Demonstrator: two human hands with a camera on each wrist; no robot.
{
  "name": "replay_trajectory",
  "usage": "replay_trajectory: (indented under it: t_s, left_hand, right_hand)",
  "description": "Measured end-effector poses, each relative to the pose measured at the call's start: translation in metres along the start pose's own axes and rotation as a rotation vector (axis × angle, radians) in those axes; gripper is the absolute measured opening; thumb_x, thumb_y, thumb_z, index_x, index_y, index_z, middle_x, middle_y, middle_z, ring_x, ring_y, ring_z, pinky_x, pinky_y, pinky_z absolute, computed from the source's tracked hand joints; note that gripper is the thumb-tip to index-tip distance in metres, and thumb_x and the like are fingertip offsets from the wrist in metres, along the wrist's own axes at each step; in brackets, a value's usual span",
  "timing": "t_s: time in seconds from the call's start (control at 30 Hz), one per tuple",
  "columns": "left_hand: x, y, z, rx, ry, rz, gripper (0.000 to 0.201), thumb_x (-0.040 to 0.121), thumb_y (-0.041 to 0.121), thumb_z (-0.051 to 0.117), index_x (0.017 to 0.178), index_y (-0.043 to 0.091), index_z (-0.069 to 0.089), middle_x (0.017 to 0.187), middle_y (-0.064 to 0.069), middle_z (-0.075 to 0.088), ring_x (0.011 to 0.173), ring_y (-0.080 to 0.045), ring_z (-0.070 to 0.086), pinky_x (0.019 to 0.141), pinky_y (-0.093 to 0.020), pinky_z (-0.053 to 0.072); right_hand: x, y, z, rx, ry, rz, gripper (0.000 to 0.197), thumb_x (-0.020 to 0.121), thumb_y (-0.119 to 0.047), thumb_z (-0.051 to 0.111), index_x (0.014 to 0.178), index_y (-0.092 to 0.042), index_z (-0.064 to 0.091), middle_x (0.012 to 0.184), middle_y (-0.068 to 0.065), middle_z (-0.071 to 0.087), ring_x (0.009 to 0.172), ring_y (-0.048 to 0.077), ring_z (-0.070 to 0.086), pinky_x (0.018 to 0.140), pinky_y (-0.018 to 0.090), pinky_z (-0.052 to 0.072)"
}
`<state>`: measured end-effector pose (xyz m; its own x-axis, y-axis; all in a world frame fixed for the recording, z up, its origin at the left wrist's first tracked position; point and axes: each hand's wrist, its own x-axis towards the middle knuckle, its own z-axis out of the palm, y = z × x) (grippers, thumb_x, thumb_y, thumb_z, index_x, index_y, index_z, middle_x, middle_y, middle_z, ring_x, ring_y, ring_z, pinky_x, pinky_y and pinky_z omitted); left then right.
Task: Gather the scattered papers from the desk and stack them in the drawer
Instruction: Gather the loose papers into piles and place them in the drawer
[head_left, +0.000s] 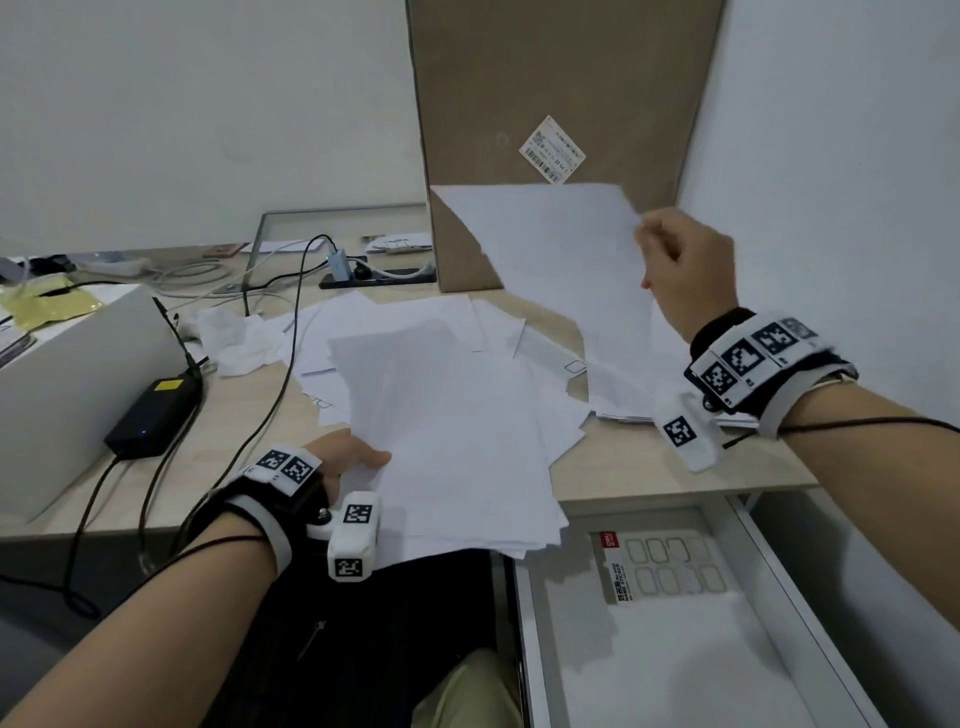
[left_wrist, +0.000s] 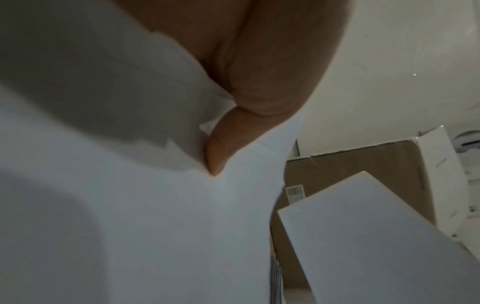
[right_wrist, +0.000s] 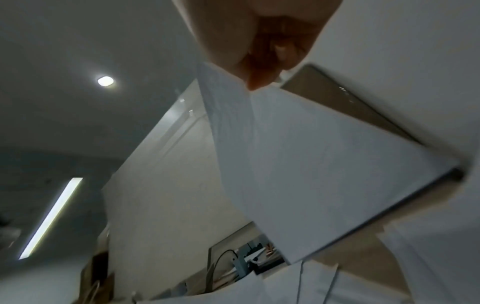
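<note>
My left hand (head_left: 353, 457) grips the near left edge of a thick stack of white papers (head_left: 447, 426), thumb on top; the stack juts over the desk's front edge. In the left wrist view the thumb (left_wrist: 221, 152) presses into the same stack (left_wrist: 155, 226). My right hand (head_left: 675, 260) is raised and pinches the top right corner of a single white sheet (head_left: 561, 270), which hangs tilted above the desk; the right wrist view shows the fingertips (right_wrist: 257, 80) closed on that sheet (right_wrist: 311, 164). More loose papers (head_left: 498, 322) lie scattered on the desk. The open drawer (head_left: 665, 649) is at the lower right.
A tall cardboard box (head_left: 561, 104) stands at the back. A white box (head_left: 72, 374), a black power adapter (head_left: 156, 410) with cables and crumpled tissue (head_left: 234, 338) crowd the desk's left side. A pack of label stickers (head_left: 660, 561) lies in the drawer.
</note>
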<state>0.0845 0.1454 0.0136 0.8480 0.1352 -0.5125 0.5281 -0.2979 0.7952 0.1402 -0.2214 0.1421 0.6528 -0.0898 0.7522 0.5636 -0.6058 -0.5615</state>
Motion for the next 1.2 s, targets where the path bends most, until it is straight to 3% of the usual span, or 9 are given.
replay_trajectory:
  t_s: [0.17, 0.3, 0.4, 0.5, 0.63, 0.73, 0.97, 1.07, 1.2]
  left_hand:
    - [0.048, -0.024, -0.006, -0.124, -0.03, -0.054, 0.083, 0.059, 0.031, 0.087, 0.127, -0.004, 0.053, 0.126, -0.03, 0.057, 0.116, -0.048, 0.054, 0.103, -0.059, 0.036]
    - [0.01, -0.009, 0.012, -0.262, 0.002, -0.11, 0.086, 0.061, 0.07, 0.072, 0.118, 0.006, 0.063, 0.123, -0.023, 0.062, 0.116, -0.046, 0.056, 0.1, -0.055, 0.041]
    - [-0.008, 0.003, 0.027, -0.339, -0.073, -0.071, 0.05, 0.083, 0.058, 0.061, 0.104, 0.013, 0.067, 0.101, -0.011, 0.072, 0.091, -0.03, 0.065, 0.078, -0.036, 0.052]
    - [-0.006, 0.003, 0.031, -0.189, -0.076, -0.055, 0.054, 0.075, 0.039, 0.078, 0.112, 0.003, 0.062, 0.116, -0.023, 0.066, 0.094, -0.031, 0.063, 0.091, -0.041, 0.049]
    - [0.002, 0.004, 0.03, 0.134, 0.111, 0.074, 0.055, 0.083, 0.023, 0.071, 0.128, -0.002, 0.052, 0.126, -0.019, 0.058, 0.117, -0.037, 0.056, 0.103, -0.047, 0.043]
    - [-0.002, 0.007, 0.022, -0.098, 0.155, 0.172, 0.046, 0.08, 0.006, 0.071, 0.123, 0.002, 0.055, 0.122, -0.022, 0.061, 0.111, -0.04, 0.059, 0.1, -0.054, 0.044]
    - [-0.031, 0.043, 0.001, -0.305, 0.141, 0.457, 0.029, 0.083, -0.003, 0.065, 0.111, 0.002, 0.061, 0.107, -0.02, 0.065, 0.098, -0.034, 0.062, 0.094, -0.046, 0.049]
    - [-0.032, 0.061, -0.007, -0.349, 0.162, 0.505, 0.026, 0.083, -0.003, 0.064, 0.108, 0.005, 0.061, 0.1, -0.014, 0.067, 0.093, -0.032, 0.063, 0.091, -0.044, 0.049]
    - [-0.025, 0.063, -0.012, -0.372, 0.161, 0.471, 0.032, 0.085, -0.004, 0.063, 0.116, 0.0, 0.058, 0.109, -0.019, 0.064, 0.101, -0.035, 0.061, 0.095, -0.046, 0.047]
  right_hand:
    - [-0.052, -0.016, 0.03, -0.142, -0.36, -0.191, 0.023, 0.088, -0.021, 0.054, 0.097, -0.013, 0.074, 0.082, 0.001, 0.075, 0.062, 0.014, 0.062, 0.066, 0.029, 0.048]
    - [-0.103, -0.033, 0.053, -0.268, -0.826, -0.155, 0.022, 0.094, -0.02, 0.054, 0.105, -0.021, 0.073, 0.102, -0.006, 0.073, 0.086, 0.012, 0.064, 0.078, 0.027, 0.046]
    - [-0.131, -0.046, 0.061, -0.24, -1.051, -0.118, 0.024, 0.095, -0.029, 0.053, 0.11, -0.023, 0.07, 0.113, -0.011, 0.069, 0.089, 0.004, 0.058, 0.086, 0.026, 0.045]
    - [-0.141, -0.05, 0.063, -0.138, -1.241, 0.008, 0.03, 0.093, -0.039, 0.056, 0.114, -0.022, 0.068, 0.119, -0.01, 0.067, 0.091, -0.003, 0.053, 0.08, 0.013, 0.038]
    - [-0.12, -0.034, 0.054, -0.124, -0.997, 0.204, 0.023, 0.092, -0.029, 0.06, 0.106, -0.015, 0.071, 0.112, -0.002, 0.07, 0.102, 0.01, 0.061, 0.094, 0.023, 0.045]
    - [-0.097, -0.002, 0.044, -0.086, -0.654, 0.45, 0.023, 0.087, -0.023, 0.065, 0.105, -0.009, 0.067, 0.11, 0.004, 0.067, 0.103, 0.017, 0.061, 0.089, 0.029, 0.048]
    - [-0.034, 0.011, 0.03, 0.315, -0.629, 0.672, 0.104, 0.044, -0.056, 0.088, 0.131, -0.012, 0.052, 0.125, -0.002, 0.063, 0.112, 0.018, 0.062, 0.1, 0.038, 0.047]
    - [-0.01, 0.001, 0.031, 0.466, -0.634, 0.689, 0.065, 0.066, -0.04, 0.081, 0.121, -0.014, 0.061, 0.114, 0.002, 0.069, 0.107, 0.023, 0.064, 0.099, 0.041, 0.047]
    - [0.002, -0.005, 0.028, 0.293, -0.587, 0.615, 0.01, 0.091, -0.025, 0.062, 0.091, -0.015, 0.064, 0.083, -0.002, 0.065, 0.068, 0.01, 0.06, 0.062, 0.022, 0.044]
